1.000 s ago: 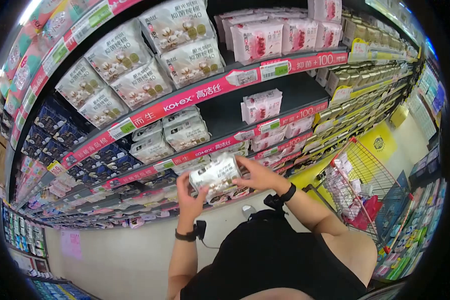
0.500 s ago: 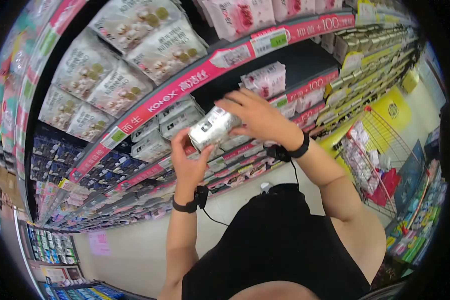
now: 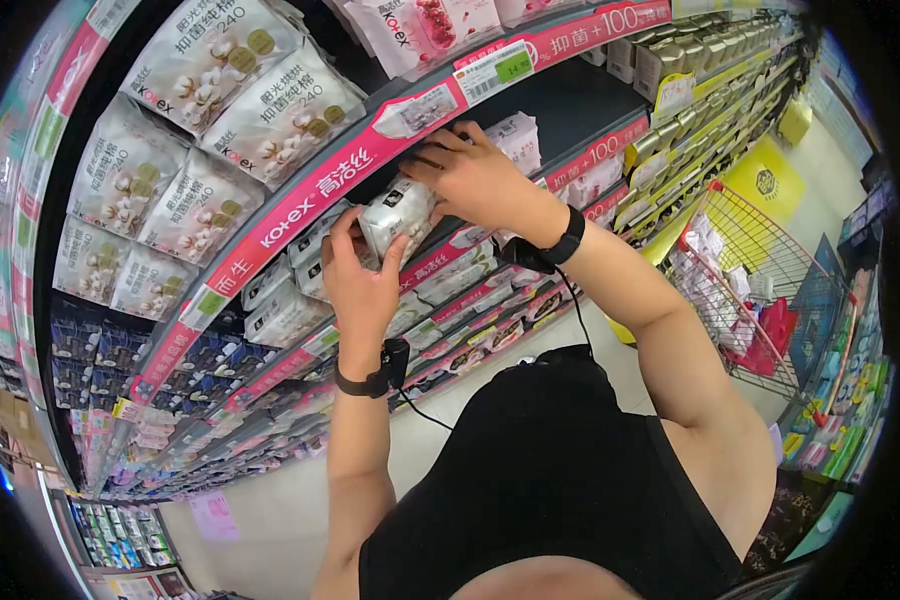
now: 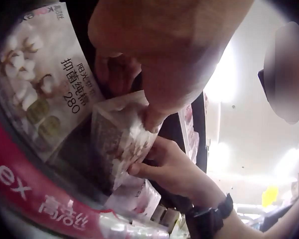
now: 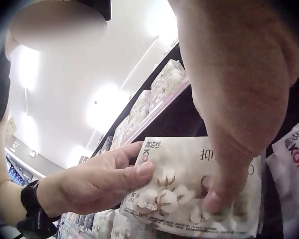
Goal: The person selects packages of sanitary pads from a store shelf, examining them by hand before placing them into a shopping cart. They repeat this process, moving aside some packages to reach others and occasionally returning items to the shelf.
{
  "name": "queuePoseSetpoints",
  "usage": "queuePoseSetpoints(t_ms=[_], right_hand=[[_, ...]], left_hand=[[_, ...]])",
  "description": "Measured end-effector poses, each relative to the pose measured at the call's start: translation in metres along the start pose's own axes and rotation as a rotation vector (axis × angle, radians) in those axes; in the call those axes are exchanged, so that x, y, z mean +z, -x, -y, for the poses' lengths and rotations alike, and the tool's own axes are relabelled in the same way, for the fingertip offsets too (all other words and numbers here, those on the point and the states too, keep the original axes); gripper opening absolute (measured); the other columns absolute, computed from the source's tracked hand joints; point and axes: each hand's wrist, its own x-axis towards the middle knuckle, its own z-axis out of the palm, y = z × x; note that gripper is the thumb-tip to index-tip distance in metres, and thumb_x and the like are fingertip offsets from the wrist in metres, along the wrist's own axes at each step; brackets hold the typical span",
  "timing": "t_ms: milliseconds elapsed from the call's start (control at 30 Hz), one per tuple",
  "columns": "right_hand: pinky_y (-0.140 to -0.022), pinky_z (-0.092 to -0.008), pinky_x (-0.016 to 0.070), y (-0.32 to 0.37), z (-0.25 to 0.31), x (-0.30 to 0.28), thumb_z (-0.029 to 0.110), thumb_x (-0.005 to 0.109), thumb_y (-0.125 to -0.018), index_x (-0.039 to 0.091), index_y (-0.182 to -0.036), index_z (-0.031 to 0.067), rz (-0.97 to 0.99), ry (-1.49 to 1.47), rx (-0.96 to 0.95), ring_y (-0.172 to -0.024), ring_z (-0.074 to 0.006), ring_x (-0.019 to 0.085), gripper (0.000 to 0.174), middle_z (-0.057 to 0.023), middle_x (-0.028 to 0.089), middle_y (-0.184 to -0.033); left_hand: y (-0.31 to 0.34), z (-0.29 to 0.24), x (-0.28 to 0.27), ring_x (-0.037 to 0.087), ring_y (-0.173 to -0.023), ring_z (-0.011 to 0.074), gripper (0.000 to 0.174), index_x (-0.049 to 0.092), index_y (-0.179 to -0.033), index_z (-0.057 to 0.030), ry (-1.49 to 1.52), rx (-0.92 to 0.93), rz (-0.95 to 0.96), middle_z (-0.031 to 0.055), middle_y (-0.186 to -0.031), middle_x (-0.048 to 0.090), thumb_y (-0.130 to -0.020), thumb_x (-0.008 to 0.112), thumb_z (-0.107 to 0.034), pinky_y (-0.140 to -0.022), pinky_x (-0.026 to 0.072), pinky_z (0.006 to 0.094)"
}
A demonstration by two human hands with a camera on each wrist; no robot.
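Observation:
Both hands hold a white pack of sanitary pads [image 3: 398, 218] with a cotton-flower print, tilted at the lower shelf just under the pink Kotex strip. My left hand [image 3: 360, 290] grips its left end, thumb on the front and fingers behind. The right hand [image 3: 495, 190] has its end, fingers reaching over the top; in the right wrist view its thumb presses the printed front of the pack [image 5: 174, 186]. Similar white packs [image 3: 282, 312] stand on that shelf to the left. A pink-white pack [image 3: 516, 142] is just beyond the right hand.
Larger white Kotex packs [image 3: 285, 110] fill the shelf above, behind a projecting pink label strip [image 3: 315, 190]. Yellow-edged shelves [image 3: 670, 140] run off to the right. A wire shopping cart [image 3: 805, 250] with pink packs and a red item stands on the floor at the right.
The pack has gone from in front of the body up and forward to the shelf, turning to a steeper tilt. The right hand has shifted over its top. The view has moved closer to the shelves.

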Motion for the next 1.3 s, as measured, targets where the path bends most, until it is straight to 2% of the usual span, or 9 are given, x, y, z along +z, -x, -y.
queuePoseSetpoints(t_ms=[167, 267, 567, 767, 933, 1000, 1100, 1200, 1300], right_hand=[[-0.108, -0.0437, 0.0412, 0.004, -0.004, 0.004, 0.031, 0.086, -0.07, 0.069, -0.128, 0.0131, 0.085, 0.005, 0.039, -0.124, -0.0239, 0.06, 0.063, -0.0043, 0.07, -0.121], [-0.107, -0.0427, 0.0434, 0.007, -0.005, 0.006, 0.03, 0.084, -0.072, 0.069, -0.127, 0.0122, 0.107, -0.001, 0.065, -0.122, -0.0243, 0.061, 0.06, -0.0053, 0.071, -0.12], [-0.109, -0.0438, 0.0439, 0.013, -0.008, 0.012, 0.031, 0.083, -0.073, 0.069, -0.125, 0.0114, 0.109, -0.005, 0.073, -0.122, -0.0268, 0.062, 0.057, -0.0065, 0.069, -0.121], [-0.109, -0.0456, 0.0432, 0.014, -0.001, 0.015, 0.032, 0.083, -0.074, 0.069, -0.125, 0.0125, 0.116, -0.009, 0.121, -0.124, -0.0274, 0.06, 0.056, -0.0061, 0.068, -0.12], [-0.107, -0.0449, 0.0439, 0.011, 0.004, 0.016, 0.034, 0.083, -0.073, 0.07, -0.121, 0.0127, 0.118, -0.005, 0.157, -0.123, -0.0282, 0.06, 0.054, -0.0059, 0.067, -0.12], [-0.101, -0.041, 0.0452, 0.013, 0.007, 0.021, 0.036, 0.084, -0.069, 0.072, -0.11, 0.0151, -0.022, 0.064, 0.097, -0.114, -0.0245, 0.061, 0.047, -0.0022, 0.067, -0.106], [-0.106, -0.0436, 0.0425, 0.015, 0.011, 0.018, 0.034, 0.084, -0.07, 0.072, -0.11, 0.0158, -0.028, 0.099, 0.078, -0.119, -0.0252, 0.059, 0.046, -0.0014, 0.068, -0.111], [-0.11, -0.0494, 0.0385, 0.018, 0.015, 0.018, 0.03, 0.082, -0.073, 0.072, -0.113, 0.0169, -0.021, 0.111, 0.087, -0.125, -0.0256, 0.057, 0.043, -0.001, 0.069, -0.118], [-0.107, -0.0531, 0.0372, 0.025, 0.021, 0.017, 0.025, 0.079, -0.077, 0.07, -0.115, 0.0166, -0.201, 0.152, 0.078, -0.127, -0.0257, 0.056, 0.04, -0.0012, 0.068, -0.12]], left_hand=[[-0.007, -0.001, 0.003, 0.064, -0.104, 0.036, 0.062, 0.057, -0.135, -0.0083, -0.158, 0.11, 0.021, 0.0181, -0.109, 0.068, -0.084, 0.086, -0.027, -0.092, 0.0485, 0.0459], [-0.012, -0.002, 0.005, 0.057, -0.111, 0.036, 0.061, 0.056, -0.135, -0.0076, -0.144, 0.075, 0.081, 0.0175, -0.112, 0.069, -0.086, 0.083, -0.032, -0.106, 0.035, 0.0495], [-0.012, 0.025, 0.01, 0.06, -0.123, 0.0384, 0.068, 0.053, -0.138, -0.0058, -0.387, 0.174, 0.194, 0.0209, -0.126, 0.068, -0.086, 0.082, -0.04, -0.112, 0.0332, 0.0513], [-0.007, 0.009, -0.002, 0.051, -0.136, 0.0415, 0.081, 0.046, -0.148, -0.0052, -0.378, 0.124, 0.293, 0.0227, -0.149, 0.054, -0.083, 0.084, -0.035, -0.113, 0.0375, 0.0546], [-0.001, 0.011, -0.008, 0.047, -0.141, 0.0412, 0.085, 0.043, -0.151, -0.0013, -0.328, 0.138, 0.297, 0.0218, -0.157, 0.046, -0.083, 0.085, -0.032, -0.117, 0.0353, 0.0511], [0.001, 0.012, -0.008, 0.043, -0.145, 0.0388, 0.085, 0.044, -0.152, -0.0036, -0.333, 0.138, 0.317, 0.0183, -0.159, 0.045, -0.083, 0.084, -0.034, -0.118, 0.0334, 0.0521], [0.004, 0.004, -0.01, 0.037, -0.15, 0.0356, 0.084, 0.046, -0.152, -0.0068, -0.504, 0.236, 0.375, 0.0142, -0.162, 0.043, -0.083, 0.082, -0.036, -0.12, 0.0301, 0.0539], [0.006, 0.007, -0.009, 0.034, -0.152, 0.0345, 0.082, 0.047, -0.151, -0.0084, -0.488, 0.229, 0.384, 0.01, -0.164, 0.04, -0.084, 0.08, -0.04, -0.12, 0.0276, 0.0566], [0.009, 0.003, -0.007, 0.033, -0.153, 0.0341, 0.084, 0.046, -0.154, -0.0096, -0.532, 0.223, 0.369, 0.0126, -0.165, 0.039, -0.082, 0.082, -0.036, -0.121, 0.0267, 0.0547]])
